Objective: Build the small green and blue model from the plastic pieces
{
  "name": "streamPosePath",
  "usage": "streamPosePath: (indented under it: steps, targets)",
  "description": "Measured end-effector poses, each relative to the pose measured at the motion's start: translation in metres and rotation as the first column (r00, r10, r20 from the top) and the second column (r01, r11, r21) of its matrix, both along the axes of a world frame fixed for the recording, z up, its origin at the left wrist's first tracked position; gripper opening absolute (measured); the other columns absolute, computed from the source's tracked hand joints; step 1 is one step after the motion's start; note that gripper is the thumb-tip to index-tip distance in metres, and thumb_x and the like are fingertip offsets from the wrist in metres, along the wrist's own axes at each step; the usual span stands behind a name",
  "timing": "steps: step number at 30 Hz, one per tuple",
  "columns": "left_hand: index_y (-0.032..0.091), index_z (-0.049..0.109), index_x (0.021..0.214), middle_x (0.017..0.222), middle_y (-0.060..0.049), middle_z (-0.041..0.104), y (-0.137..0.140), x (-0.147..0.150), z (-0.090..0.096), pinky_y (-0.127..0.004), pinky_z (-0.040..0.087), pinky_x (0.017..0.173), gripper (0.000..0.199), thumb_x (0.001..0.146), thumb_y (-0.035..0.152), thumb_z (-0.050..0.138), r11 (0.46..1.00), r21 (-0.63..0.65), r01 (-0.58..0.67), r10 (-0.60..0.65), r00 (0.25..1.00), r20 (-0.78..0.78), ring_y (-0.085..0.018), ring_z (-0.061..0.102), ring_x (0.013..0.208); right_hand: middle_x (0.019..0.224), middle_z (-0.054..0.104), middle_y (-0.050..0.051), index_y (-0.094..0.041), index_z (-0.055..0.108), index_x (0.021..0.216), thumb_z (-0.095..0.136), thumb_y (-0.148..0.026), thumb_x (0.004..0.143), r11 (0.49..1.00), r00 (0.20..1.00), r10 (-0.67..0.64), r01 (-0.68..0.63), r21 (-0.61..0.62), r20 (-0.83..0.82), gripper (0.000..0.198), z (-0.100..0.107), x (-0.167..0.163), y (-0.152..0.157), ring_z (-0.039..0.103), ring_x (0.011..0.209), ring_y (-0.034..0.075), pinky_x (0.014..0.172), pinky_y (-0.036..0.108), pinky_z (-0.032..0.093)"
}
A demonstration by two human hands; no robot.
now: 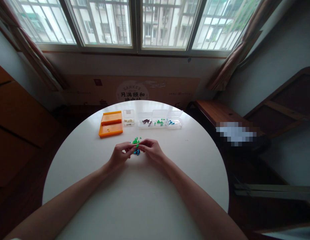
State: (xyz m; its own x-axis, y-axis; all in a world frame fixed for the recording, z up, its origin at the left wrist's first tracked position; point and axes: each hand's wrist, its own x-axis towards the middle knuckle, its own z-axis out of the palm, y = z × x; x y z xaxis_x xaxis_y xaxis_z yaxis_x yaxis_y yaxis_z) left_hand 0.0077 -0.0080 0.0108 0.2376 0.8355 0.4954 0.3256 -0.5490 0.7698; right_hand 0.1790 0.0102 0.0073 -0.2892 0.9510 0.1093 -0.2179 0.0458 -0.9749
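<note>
My left hand (122, 151) and my right hand (152, 149) meet near the middle of the white round table (135, 200). Their fingertips are pinched together around a small green piece (137, 145), too small to tell its kind. Just beyond the fingers lies a loose pile of small green pieces (135, 141). On the near side, between the hands, sits a cluster of dark and blue pieces (137, 152), partly hidden by the fingers.
An orange two-part tray (110, 131) with a few small bits stands at the back left. Beside it are clear lidded boxes: one with pale pieces (129, 120), others with dark pieces (146, 121), green pieces (160, 122) and blue pieces (171, 122). A wooden bench (217, 111) stands right.
</note>
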Motion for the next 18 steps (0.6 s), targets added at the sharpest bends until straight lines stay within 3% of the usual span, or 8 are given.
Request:
streamPosePath:
  steps: [18]
  targets:
    - [0.012,0.070,0.089,0.063,-0.004,0.063,0.0022,-0.0002,-0.0036,-0.016,0.042,0.036,0.021,0.079,0.028,0.062,0.995,-0.102,0.010,-0.006,0.999,0.037,-0.006,0.051,0.040,0.058,0.062,0.000,-0.013,0.067,0.073,0.073,-0.032,0.062,1.000,1.000,-0.012,0.012,0.018,0.000,0.023,-0.0015,0.0000,0.0000,0.052,0.051,0.009,0.050,0.022,0.040]
